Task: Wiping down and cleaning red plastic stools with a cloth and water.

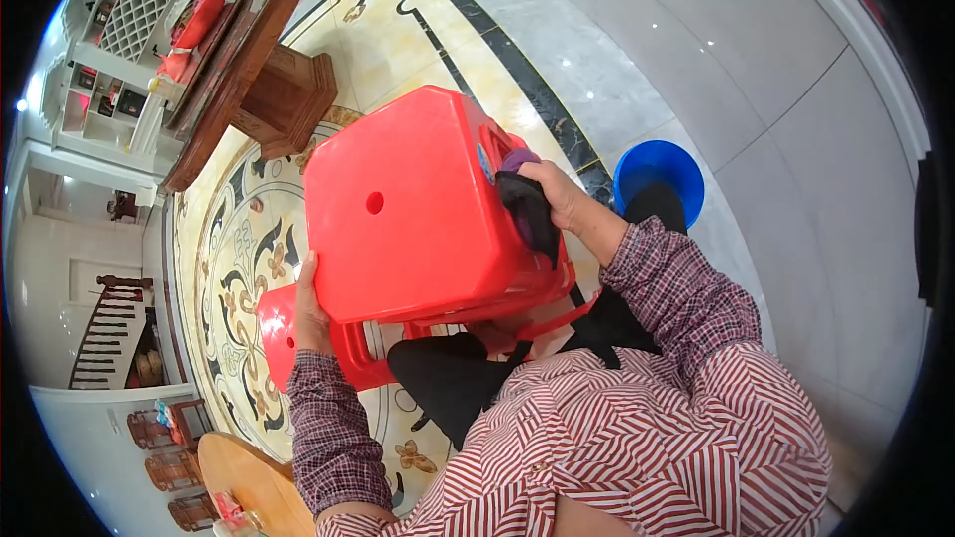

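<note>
A red plastic stool (395, 201) with a round hole in its seat is held before me, above my knees. My left hand (313, 306) grips its left edge, with the thumb along the rim. In my right hand (558, 194) is a purple and black cloth (531, 212), pressed against the stool's right side near a slot and a small sticker. The fingers of both hands are partly hidden. Behind my left hand, lower down, another red plastic stool (277, 332) shows in part.
A blue plastic bucket (660, 171) stands on the floor to the right, beside my leg. A wooden pedestal table (250, 82) bearing a red bowl (200, 19) is at the upper left. Another wooden table (250, 473) is at the lower left. A tiled wall (746, 89) runs along the right.
</note>
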`<state>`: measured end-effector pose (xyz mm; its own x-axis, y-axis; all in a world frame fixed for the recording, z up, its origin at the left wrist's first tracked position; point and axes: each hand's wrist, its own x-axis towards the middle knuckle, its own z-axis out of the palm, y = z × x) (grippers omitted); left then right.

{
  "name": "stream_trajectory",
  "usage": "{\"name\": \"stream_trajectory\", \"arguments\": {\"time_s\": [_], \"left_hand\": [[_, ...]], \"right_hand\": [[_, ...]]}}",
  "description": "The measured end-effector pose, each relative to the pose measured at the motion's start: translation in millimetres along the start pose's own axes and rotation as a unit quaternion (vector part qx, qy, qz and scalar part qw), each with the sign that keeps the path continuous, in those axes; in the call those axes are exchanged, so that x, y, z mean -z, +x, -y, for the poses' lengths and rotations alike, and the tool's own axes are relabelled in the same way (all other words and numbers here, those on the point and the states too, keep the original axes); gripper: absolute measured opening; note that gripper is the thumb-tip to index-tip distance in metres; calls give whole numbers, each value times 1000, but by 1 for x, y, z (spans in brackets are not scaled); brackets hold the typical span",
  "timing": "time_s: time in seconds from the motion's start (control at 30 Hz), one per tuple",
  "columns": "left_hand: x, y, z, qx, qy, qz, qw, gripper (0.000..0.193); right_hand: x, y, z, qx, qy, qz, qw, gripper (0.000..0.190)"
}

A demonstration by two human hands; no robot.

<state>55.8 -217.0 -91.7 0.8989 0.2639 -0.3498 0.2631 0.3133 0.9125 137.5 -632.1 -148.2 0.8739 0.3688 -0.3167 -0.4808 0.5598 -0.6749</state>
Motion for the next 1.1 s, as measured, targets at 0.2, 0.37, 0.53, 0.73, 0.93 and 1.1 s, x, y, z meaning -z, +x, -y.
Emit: {"name": "stream_trajectory", "arguments": {"time_s": [0.2, 0.37, 0.53, 0.73, 0.93, 1.1], "left_hand": [[4, -5, 25, 16, -1, 6, 1000, 57], [-2, 3, 14, 11, 115, -60, 991, 55], [-163, -7, -28, -385, 502, 73, 771, 46], [-294, 1, 17, -523, 668, 288, 443, 28], [-298, 58, 56, -422, 768, 443, 192, 23], [-296, 68, 65, -329, 814, 444, 178, 25]], "right_hand": [[18, -21, -18, -32, -12, -3, 999, 23], [9, -19, -40, -36, 50, -46, 997, 20], [9, -19, -46, 11, 33, -87, 996, 20], [-21, -33, -47, -34, 84, -81, 993, 23], [7, -29, -66, -59, 104, -64, 991, 22], [17, -23, -80, -81, 67, -128, 986, 26]]}}
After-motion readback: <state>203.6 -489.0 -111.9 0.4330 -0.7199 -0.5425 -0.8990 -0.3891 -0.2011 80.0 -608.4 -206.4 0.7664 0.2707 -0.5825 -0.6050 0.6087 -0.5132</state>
